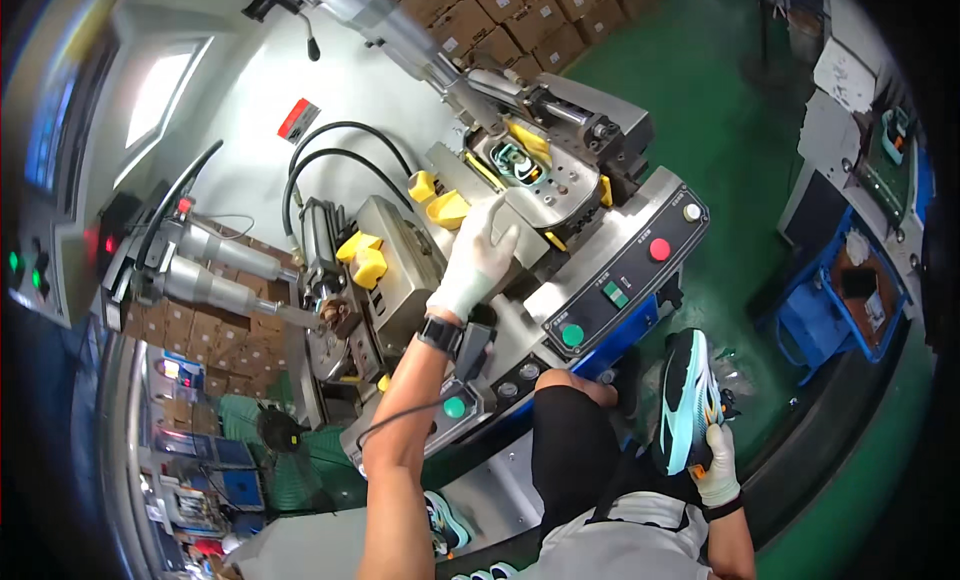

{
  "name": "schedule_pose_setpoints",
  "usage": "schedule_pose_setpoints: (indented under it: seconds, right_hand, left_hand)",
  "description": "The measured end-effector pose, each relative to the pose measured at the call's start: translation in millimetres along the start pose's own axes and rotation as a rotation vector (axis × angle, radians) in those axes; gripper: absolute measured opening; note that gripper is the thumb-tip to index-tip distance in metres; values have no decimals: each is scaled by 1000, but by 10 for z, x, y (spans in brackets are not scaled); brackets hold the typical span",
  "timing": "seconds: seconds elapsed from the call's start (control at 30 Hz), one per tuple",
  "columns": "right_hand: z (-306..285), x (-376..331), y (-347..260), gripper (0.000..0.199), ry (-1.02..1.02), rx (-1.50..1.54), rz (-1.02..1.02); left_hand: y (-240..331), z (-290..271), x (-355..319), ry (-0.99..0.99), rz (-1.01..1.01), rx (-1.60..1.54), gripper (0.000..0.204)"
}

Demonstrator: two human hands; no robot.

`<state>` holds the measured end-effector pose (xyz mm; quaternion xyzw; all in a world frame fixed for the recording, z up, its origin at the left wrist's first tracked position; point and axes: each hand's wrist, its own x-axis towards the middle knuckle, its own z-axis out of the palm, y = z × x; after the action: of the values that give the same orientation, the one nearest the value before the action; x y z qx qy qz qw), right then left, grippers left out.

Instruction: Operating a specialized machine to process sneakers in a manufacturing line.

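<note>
A large grey metal press machine (560,195) fills the middle of the view, standing on a green floor (740,110). A shoe (518,162) is seen clamped sole-up in the machine's upper cavity, between yellow pads (440,202) and steel blocks. A sloped control panel (625,270) runs along the machine's near edge, carrying a red button (659,249) and a green button (571,334). Stacked cardboard boxes (520,20) are seen behind the machine. A blue bin (850,300) stands well apart to the right.

The left hand (480,255), gloved in white, is laid flat with fingers spread on the machine's grey plate just below the clamped shoe; nothing is gripped by it. A dark watch (440,335) is worn on that wrist.

A teal and black sneaker (688,400) is held upright beside the knee by the right hand (718,465), also gloved, whose fingers are closed around its heel.
</note>
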<state>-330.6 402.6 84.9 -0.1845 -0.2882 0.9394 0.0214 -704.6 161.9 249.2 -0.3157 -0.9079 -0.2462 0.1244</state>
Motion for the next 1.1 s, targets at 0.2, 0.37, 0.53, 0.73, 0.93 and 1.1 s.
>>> schedule_pose_setpoints:
  seconds: [0.2,0.37,0.53,0.73,0.93,1.1]
  right_hand:
    - [-216,334,-88,87,261,-38,32]
    - [-294,650,-243,88,276,16,17]
    - [-408,733,-273,79,324,-56,14]
    - [-341,781,-242,86,213,-161,27]
    - [229,1175,-408,61,50,-470,-289]
    - [1183,2104,-767,41,-98,-782,-454]
  left_hand:
    - [-989,738,1003,-53,-123,153,55]
    - [-1746,1102,1695,-75,-58,241,55]
    - [-1845,1182,1938,-142,-140,364,36]
    - [-1086,608,1681,45,-82,261,35]
    - [118,-282,453,344,218,120,38]
    - [547,-506,-1217,-84,179,-167,49]
